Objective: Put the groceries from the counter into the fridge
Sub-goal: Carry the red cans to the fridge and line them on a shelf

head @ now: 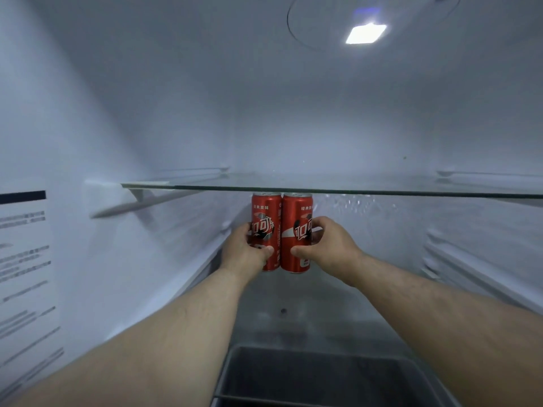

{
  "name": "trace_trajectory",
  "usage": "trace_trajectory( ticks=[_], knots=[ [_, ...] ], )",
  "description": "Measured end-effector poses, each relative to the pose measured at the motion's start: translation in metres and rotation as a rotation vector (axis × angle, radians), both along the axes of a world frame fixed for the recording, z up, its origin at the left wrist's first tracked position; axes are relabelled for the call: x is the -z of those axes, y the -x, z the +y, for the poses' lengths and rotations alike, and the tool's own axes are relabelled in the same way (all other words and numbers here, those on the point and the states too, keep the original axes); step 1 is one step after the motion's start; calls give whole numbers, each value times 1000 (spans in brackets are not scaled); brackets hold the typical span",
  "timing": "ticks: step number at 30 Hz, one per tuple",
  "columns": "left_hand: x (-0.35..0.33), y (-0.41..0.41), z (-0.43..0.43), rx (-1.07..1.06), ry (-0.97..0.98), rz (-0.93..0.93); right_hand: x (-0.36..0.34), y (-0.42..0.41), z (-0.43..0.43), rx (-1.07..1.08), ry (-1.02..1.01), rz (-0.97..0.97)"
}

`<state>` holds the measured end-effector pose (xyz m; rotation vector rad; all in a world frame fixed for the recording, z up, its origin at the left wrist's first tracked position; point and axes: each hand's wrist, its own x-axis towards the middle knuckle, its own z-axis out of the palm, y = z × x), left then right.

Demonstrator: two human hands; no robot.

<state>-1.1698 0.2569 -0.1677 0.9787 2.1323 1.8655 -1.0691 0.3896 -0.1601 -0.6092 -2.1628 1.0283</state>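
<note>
Both my arms reach deep into the open fridge. Two tall red cola cans stand upright side by side, touching, just under the glass shelf (352, 191). My left hand (245, 249) grips the left can (266, 218), thumb across its lower front. The right can (296, 221) is held by my right hand (329, 245), fingers curled round its right side and thumb on its front. Whether the cans rest on the shelf below them or hang just above it I cannot tell.
The fridge's white side walls carry shelf rails; a printed label (23, 259) is stuck on the left wall. A dark drawer bin (323, 374) lies open below my forearms. A ceiling lamp (365, 33) glows above. The glass shelf bears nothing.
</note>
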Motion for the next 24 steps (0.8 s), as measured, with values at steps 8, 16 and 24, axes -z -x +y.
trace_trajectory(
  ticks=[8, 16, 24],
  knots=[
    [2, 8, 14, -9, -25, -32, 4, 11, 8, 32, -9, 29],
    [4, 12, 17, 1, -84, -64, 6, 12, 8, 57, -18, 61],
    [7, 15, 19, -6, -90, -54, 9, 9, 8, 31, -61, 36]
  ],
)
